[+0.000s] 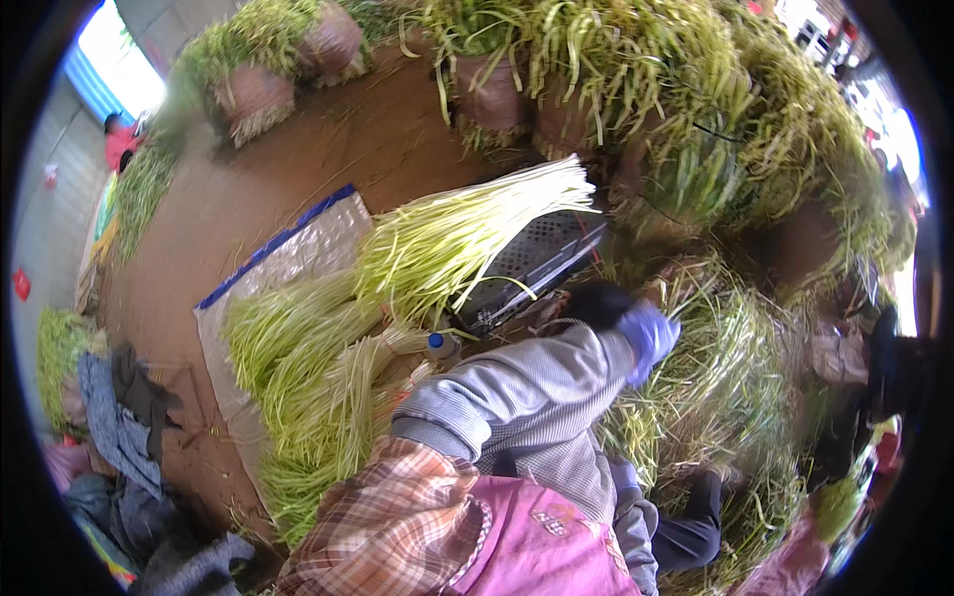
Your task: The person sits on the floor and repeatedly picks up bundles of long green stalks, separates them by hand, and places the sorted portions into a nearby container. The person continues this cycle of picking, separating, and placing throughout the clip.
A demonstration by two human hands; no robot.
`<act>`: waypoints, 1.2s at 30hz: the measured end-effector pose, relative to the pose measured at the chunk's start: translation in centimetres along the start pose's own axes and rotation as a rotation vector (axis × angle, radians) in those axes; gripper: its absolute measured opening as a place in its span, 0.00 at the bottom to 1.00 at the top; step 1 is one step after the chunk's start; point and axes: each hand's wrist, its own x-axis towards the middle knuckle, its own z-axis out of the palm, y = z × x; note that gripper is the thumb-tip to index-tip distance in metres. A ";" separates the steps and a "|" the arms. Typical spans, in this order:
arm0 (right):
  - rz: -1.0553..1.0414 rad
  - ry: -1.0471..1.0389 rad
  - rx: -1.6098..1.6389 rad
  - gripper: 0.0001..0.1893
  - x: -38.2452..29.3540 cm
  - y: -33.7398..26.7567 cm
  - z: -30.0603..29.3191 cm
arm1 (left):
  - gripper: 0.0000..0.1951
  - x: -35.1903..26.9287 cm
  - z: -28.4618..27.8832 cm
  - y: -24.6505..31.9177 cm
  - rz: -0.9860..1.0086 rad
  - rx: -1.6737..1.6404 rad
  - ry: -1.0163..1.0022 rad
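My left hand (650, 341), in a purple glove and blurred, is at the end of a grey sleeve stretched across to the right. It lies at the edge of a heap of loose green leaves (715, 372); its grip cannot be made out. Beside my apron, my right hand (623, 474) shows only as a bit of purple glove, mostly hidden. A thick bundle of long yellow-green stalks with white ends (477, 223) rests partly on a black plastic crate (548, 242). More stalks (305, 372) lie in overlapping bunches on a pale plastic sheet (298, 253).
A bottle with a blue cap (441, 344) stands near my sleeve. Large wrapped bundles of leafy stalks (488, 93) line the far side and right. Clothes (123, 432) lie at the left. Another person in red (119, 141) is at the far left.
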 end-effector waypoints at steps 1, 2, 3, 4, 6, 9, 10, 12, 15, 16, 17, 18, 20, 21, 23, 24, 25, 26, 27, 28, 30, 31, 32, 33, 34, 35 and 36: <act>-0.094 0.040 -0.032 0.15 -0.4 -0.9 -0.2 | 0.17 0.7 -0.7 -1.3 -0.036 -0.087 0.169; -0.196 0.053 -0.054 0.15 -0.9 -1.7 -0.3 | 0.16 0.9 -1.6 -3.1 -0.069 -0.257 0.207; -0.251 0.072 -0.087 0.15 -1.4 -2.4 -0.5 | 0.16 0.9 -3.1 -5.2 -0.105 -0.363 0.315; -0.246 0.102 -0.078 0.15 -1.7 -3.2 -0.8 | 0.16 0.2 -4.7 -7.5 -0.145 -0.450 0.411; -0.281 0.174 -0.016 0.15 -2.4 -4.3 -1.6 | 0.15 -2.4 -8.4 -12.1 -0.257 -0.593 0.592; -0.179 0.228 -0.009 0.15 -3.5 -5.3 -3.0 | 0.14 -9.2 -13.7 -17.0 -0.383 -0.683 0.819; -0.135 0.236 0.019 0.14 -3.8 -5.5 -3.7 | 0.14 -11.9 -15.1 -18.1 -0.414 -0.651 0.874; -0.116 0.262 0.066 0.13 -4.3 -5.8 -5.1 | 0.14 -17.1 -17.5 -20.0 -0.499 -0.376 0.931; -0.106 0.294 0.079 0.11 -4.2 -5.1 -8.3 | 0.13 -22.3 -20.1 -22.8 -0.502 0.343 0.969; -0.141 0.362 0.105 0.11 -3.9 -4.6 -9.6 | 0.13 -23.4 -20.6 -23.8 -0.473 0.324 0.985; -0.135 0.413 0.161 0.11 -3.5 -4.0 -10.9 | 0.12 -24.5 -21.0 -24.5 -0.515 0.142 0.989; -0.125 0.471 0.145 0.11 -2.6 -3.5 -12.3 | 0.11 -25.6 -20.9 -24.9 -0.646 0.303 0.934; -0.080 0.590 0.195 0.12 -0.8 -2.4 -14.4 | 0.10 -26.3 -20.7 -25.4 -0.795 0.420 0.833; -0.048 0.586 0.249 0.12 0.3 -2.4 -15.0 | 0.10 -25.8 -20.1 -25.3 -0.843 0.379 0.685; -0.162 0.487 0.517 0.15 3.0 -4.2 -14.2 | 0.11 -24.1 -18.2 -24.0 -0.968 0.328 0.430; -0.271 0.388 0.572 0.18 4.5 -6.1 -13.4 | 0.12 -22.2 -16.0 -23.0 -0.932 0.571 -0.014; -0.386 0.248 0.674 0.19 5.8 -8.4 -12.0 | 0.14 -20.4 -14.6 -21.5 -0.914 0.812 -0.439; -0.550 0.234 0.546 0.21 6.8 -10.7 -10.4 | 0.18 -18.0 -12.0 -20.0 -0.940 0.834 -0.630; -0.561 0.162 0.338 0.25 7.5 -13.1 -8.5 | 0.18 -16.5 -9.9 -17.9 -0.762 0.764 -0.737; -0.508 -0.027 0.221 0.29 7.9 -15.1 -6.7 | 0.18 -15.0 -7.4 -15.9 -0.656 0.757 -0.798; -0.552 -0.251 0.197 0.31 7.6 -18.0 -3.1 | 0.18 -12.7 -3.2 -12.2 -0.538 0.573 -0.794; -0.495 -0.398 0.225 0.27 7.2 -18.7 -2.0 | 0.18 -11.7 -1.5 -10.8 -0.499 0.537 -0.793; -0.580 -0.298 0.112 0.23 6.6 -19.5 -1.0 | 0.18 -10.9 -0.2 -9.8 -0.472 0.515 -0.791; -0.594 -0.255 0.182 0.21 5.9 -19.6 -0.7 | 0.18 -10.2 1.2 -9.1 -0.446 0.495 -0.789; -0.575 -0.191 0.234 0.20 5.3 -20.2 -0.8 | 0.18 -9.8 1.8 -9.0 -0.447 0.489 -0.787; -0.481 -0.223 0.233 0.20 4.8 -20.9 -1.3 | 0.18 -9.6 2.8 -9.0 -0.432 0.479 -0.787; -0.592 -0.097 0.460 0.18 4.4 -22.0 -2.2 | 0.18 -9.5 3.0 -9.6 -0.429 0.476 -0.779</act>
